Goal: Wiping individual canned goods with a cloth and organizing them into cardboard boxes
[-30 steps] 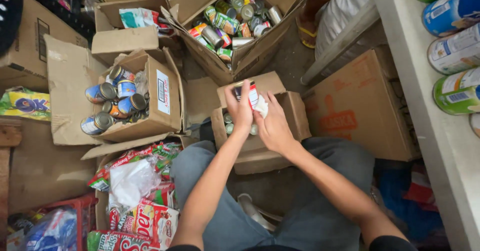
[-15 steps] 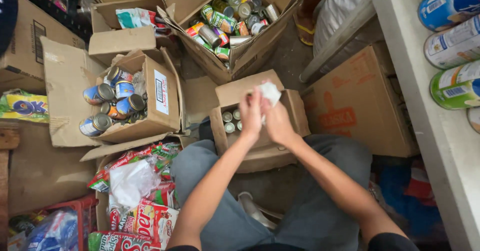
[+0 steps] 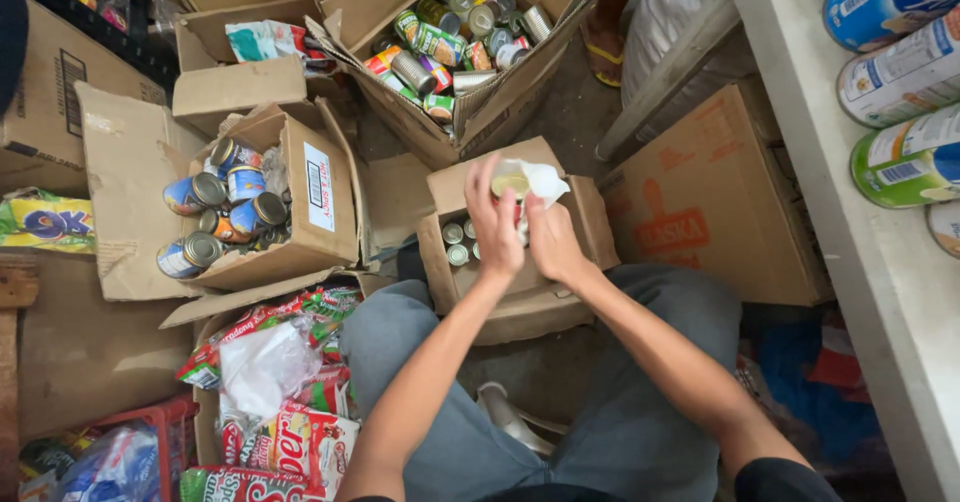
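A: Head view: what is in hand?
B: Left hand (image 3: pixel 494 224) closed around a small can (image 3: pixel 508 184), pale gold top showing; right hand (image 3: pixel 552 240) pinches a white cloth (image 3: pixel 543 180) at its 3 o'clock.
A: Location?
B: Above the open cardboard box (image 3: pixel 588 224), cans inside at 8 o'clock.

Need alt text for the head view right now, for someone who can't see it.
Seated person's left hand holds a can while the right hand wipes it with a white cloth, above a small box of cans. More open boxes of cans surround them on the floor.
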